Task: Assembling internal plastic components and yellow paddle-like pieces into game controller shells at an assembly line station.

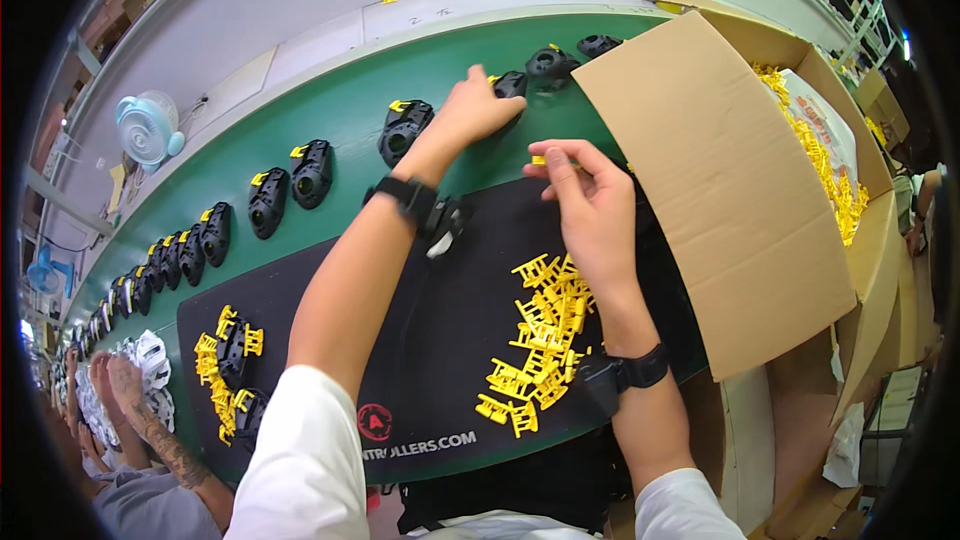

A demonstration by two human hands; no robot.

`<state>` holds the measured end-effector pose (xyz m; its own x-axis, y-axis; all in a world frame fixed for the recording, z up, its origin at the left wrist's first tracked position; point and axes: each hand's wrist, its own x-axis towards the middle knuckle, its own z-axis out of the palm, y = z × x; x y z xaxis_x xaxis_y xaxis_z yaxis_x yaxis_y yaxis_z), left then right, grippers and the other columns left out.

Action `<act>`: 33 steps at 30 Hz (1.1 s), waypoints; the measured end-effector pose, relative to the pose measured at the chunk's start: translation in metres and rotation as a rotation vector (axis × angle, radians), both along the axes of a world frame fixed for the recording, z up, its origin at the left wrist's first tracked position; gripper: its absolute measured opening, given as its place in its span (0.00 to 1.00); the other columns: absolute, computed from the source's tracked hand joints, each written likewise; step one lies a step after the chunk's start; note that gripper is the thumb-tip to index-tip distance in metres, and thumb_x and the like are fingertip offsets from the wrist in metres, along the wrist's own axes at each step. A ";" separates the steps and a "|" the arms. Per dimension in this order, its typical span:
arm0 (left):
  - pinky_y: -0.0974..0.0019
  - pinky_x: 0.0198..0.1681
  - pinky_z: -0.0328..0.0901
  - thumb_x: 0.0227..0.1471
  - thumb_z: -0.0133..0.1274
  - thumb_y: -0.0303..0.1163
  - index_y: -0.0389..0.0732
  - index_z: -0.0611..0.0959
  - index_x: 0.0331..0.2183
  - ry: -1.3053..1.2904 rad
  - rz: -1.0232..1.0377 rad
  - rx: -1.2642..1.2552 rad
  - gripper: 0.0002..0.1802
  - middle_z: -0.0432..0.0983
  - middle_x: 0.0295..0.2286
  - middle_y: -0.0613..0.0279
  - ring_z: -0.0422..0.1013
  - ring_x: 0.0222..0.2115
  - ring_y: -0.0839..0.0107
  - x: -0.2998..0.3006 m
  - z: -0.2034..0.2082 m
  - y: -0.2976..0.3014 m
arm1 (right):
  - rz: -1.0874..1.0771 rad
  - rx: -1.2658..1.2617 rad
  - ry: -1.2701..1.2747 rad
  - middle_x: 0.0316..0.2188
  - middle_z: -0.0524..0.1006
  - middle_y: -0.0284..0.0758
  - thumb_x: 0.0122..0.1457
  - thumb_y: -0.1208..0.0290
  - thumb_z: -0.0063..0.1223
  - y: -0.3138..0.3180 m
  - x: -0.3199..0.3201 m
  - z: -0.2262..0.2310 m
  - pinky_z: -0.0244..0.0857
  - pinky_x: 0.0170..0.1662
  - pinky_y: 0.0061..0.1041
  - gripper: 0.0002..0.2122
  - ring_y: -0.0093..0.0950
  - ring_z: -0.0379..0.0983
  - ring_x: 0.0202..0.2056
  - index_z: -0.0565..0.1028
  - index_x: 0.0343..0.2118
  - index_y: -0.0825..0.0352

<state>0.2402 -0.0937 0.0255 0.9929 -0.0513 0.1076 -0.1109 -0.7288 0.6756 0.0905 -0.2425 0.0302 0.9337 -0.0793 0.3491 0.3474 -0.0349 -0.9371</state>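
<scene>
Yellow plastic clips (545, 330) lie heaped on the right part of a black mat (430, 310). Farther out, near the mat's far edge, the right hand (597, 202) has its grip pinching a small yellow piece (538, 160) between thumb and fingers. Beyond it, the left hand (472, 112) is at a black shell (511, 86) on the green tabletop (350, 115); whether its grip is closed, I cannot tell. Other black shells (311, 175) with yellow ends line the tabletop, and a pale blue fan (150, 130) stands past its far edge.

White lettering (428, 444) and a round red emblem (375, 422) mark the black mat (462, 325); reddish print (822, 120) marks a white bag (842, 155).
</scene>
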 end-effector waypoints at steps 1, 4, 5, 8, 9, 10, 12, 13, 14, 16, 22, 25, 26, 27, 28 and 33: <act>0.55 0.45 0.73 0.45 0.61 0.42 0.23 0.64 0.59 0.169 0.025 -0.104 0.47 0.78 0.44 0.35 0.78 0.45 0.49 -0.020 0.013 0.019 | 0.039 0.046 0.044 0.37 0.83 0.32 0.69 0.71 0.52 0.004 -0.004 0.007 0.70 0.39 0.18 0.10 0.18 0.80 0.38 0.80 0.44 0.71; 0.54 0.50 0.69 0.52 0.55 0.33 0.34 0.56 0.67 0.263 -0.088 -0.990 0.46 0.73 0.48 0.56 0.73 0.46 0.68 -0.106 0.007 0.052 | 0.174 0.242 0.070 0.44 0.81 0.38 0.65 0.82 0.48 0.012 -0.012 0.013 0.70 0.41 0.18 0.15 0.25 0.82 0.43 0.76 0.53 0.72; 0.58 0.50 0.68 0.53 0.53 0.28 0.38 0.59 0.66 0.258 -0.146 -1.190 0.41 0.73 0.49 0.59 0.72 0.46 0.69 -0.131 -0.002 0.062 | 0.253 0.300 0.080 0.47 0.79 0.41 0.61 0.87 0.45 0.013 -0.013 0.012 0.71 0.42 0.18 0.20 0.29 0.82 0.45 0.73 0.57 0.73; 0.60 0.56 0.67 0.48 0.53 0.18 0.44 0.58 0.67 0.221 -0.175 -1.419 0.46 0.71 0.52 0.60 0.69 0.55 0.67 -0.203 -0.015 0.062 | 0.305 0.298 0.070 0.49 0.77 0.39 0.59 0.89 0.47 0.027 -0.027 0.013 0.72 0.43 0.18 0.18 0.28 0.82 0.44 0.76 0.52 0.76; 0.61 0.57 0.67 0.46 0.54 0.16 0.45 0.57 0.68 0.148 -0.199 -1.431 0.48 0.70 0.53 0.59 0.68 0.56 0.67 -0.215 -0.022 0.058 | 0.314 0.302 0.076 0.49 0.77 0.39 0.59 0.89 0.47 0.031 -0.027 0.008 0.72 0.43 0.18 0.18 0.28 0.82 0.44 0.76 0.52 0.76; 0.61 0.57 0.67 0.45 0.54 0.14 0.47 0.56 0.68 0.078 -0.223 -1.446 0.51 0.69 0.54 0.59 0.67 0.58 0.66 -0.226 -0.024 0.054 | 0.352 0.166 0.005 0.48 0.77 0.38 0.59 0.88 0.48 0.033 -0.028 0.003 0.72 0.43 0.18 0.16 0.27 0.82 0.42 0.78 0.49 0.74; 0.61 0.63 0.62 0.44 0.57 0.13 0.46 0.52 0.69 0.106 -0.204 -1.412 0.54 0.63 0.58 0.57 0.62 0.61 0.65 -0.240 -0.022 0.058 | 0.389 0.027 -0.056 0.47 0.78 0.37 0.58 0.88 0.49 0.038 -0.032 -0.003 0.72 0.42 0.18 0.14 0.26 0.81 0.41 0.81 0.45 0.73; 0.60 0.64 0.62 0.44 0.59 0.13 0.47 0.52 0.69 0.060 -0.204 -1.362 0.55 0.62 0.58 0.58 0.62 0.61 0.65 -0.243 -0.019 0.058 | 0.355 -0.054 -0.078 0.46 0.78 0.36 0.58 0.87 0.51 0.044 -0.035 -0.001 0.72 0.42 0.18 0.13 0.25 0.81 0.39 0.82 0.43 0.71; 0.59 0.64 0.61 0.43 0.60 0.13 0.48 0.52 0.68 0.016 -0.205 -1.311 0.56 0.60 0.59 0.58 0.61 0.62 0.65 -0.245 -0.018 0.058 | 0.320 -0.137 -0.100 0.44 0.78 0.36 0.57 0.87 0.53 0.048 -0.038 0.002 0.73 0.42 0.19 0.12 0.24 0.81 0.38 0.84 0.40 0.69; 0.58 0.65 0.60 0.43 0.60 0.12 0.49 0.51 0.68 0.037 -0.195 -1.304 0.57 0.58 0.60 0.58 0.60 0.62 0.64 -0.245 -0.020 0.058 | 0.298 -0.153 -0.100 0.40 0.80 0.35 0.57 0.85 0.58 0.049 -0.040 0.004 0.74 0.41 0.20 0.11 0.23 0.80 0.38 0.85 0.40 0.67; 0.60 0.60 0.65 0.43 0.59 0.12 0.49 0.52 0.68 -0.045 -0.180 -1.327 0.56 0.66 0.56 0.59 0.66 0.59 0.66 -0.244 -0.023 0.054 | 0.244 -0.260 -0.058 0.32 0.82 0.35 0.55 0.82 0.64 0.043 -0.039 0.007 0.72 0.32 0.18 0.10 0.21 0.80 0.32 0.85 0.41 0.67; 0.60 0.59 0.65 0.43 0.58 0.11 0.49 0.52 0.68 -0.026 -0.189 -1.324 0.56 0.65 0.57 0.59 0.66 0.59 0.66 -0.244 -0.023 0.053 | 0.178 -0.289 -0.103 0.30 0.82 0.34 0.54 0.82 0.65 0.049 -0.042 0.009 0.69 0.29 0.18 0.07 0.21 0.80 0.30 0.83 0.36 0.68; 0.60 0.59 0.65 0.43 0.58 0.11 0.49 0.52 0.68 -0.026 -0.188 -1.325 0.56 0.65 0.57 0.59 0.66 0.59 0.66 -0.245 -0.023 0.053 | 0.154 -0.301 -0.109 0.30 0.82 0.34 0.53 0.82 0.65 0.050 -0.043 0.010 0.69 0.28 0.18 0.06 0.22 0.80 0.29 0.83 0.34 0.69; 0.60 0.59 0.65 0.43 0.58 0.12 0.49 0.52 0.68 -0.021 -0.193 -1.335 0.56 0.65 0.57 0.59 0.66 0.59 0.66 -0.245 -0.024 0.053 | 0.155 -0.302 -0.109 0.30 0.82 0.34 0.53 0.82 0.65 0.050 -0.044 0.010 0.69 0.28 0.18 0.06 0.22 0.80 0.29 0.83 0.34 0.69; 0.60 0.59 0.66 0.43 0.58 0.12 0.49 0.52 0.68 -0.020 -0.197 -1.343 0.55 0.65 0.57 0.59 0.65 0.59 0.66 -0.245 -0.024 0.054 | 0.117 -0.367 -0.195 0.29 0.81 0.34 0.52 0.82 0.66 0.050 -0.043 0.009 0.69 0.28 0.18 0.05 0.22 0.80 0.29 0.82 0.33 0.69; 0.56 0.64 0.62 0.47 0.59 0.15 0.50 0.46 0.70 0.030 -0.239 -1.274 0.57 0.56 0.61 0.55 0.59 0.63 0.63 -0.245 -0.024 0.060 | 0.072 -0.448 -0.455 0.29 0.80 0.34 0.52 0.82 0.66 0.052 -0.040 0.000 0.65 0.25 0.21 0.06 0.23 0.75 0.24 0.82 0.33 0.68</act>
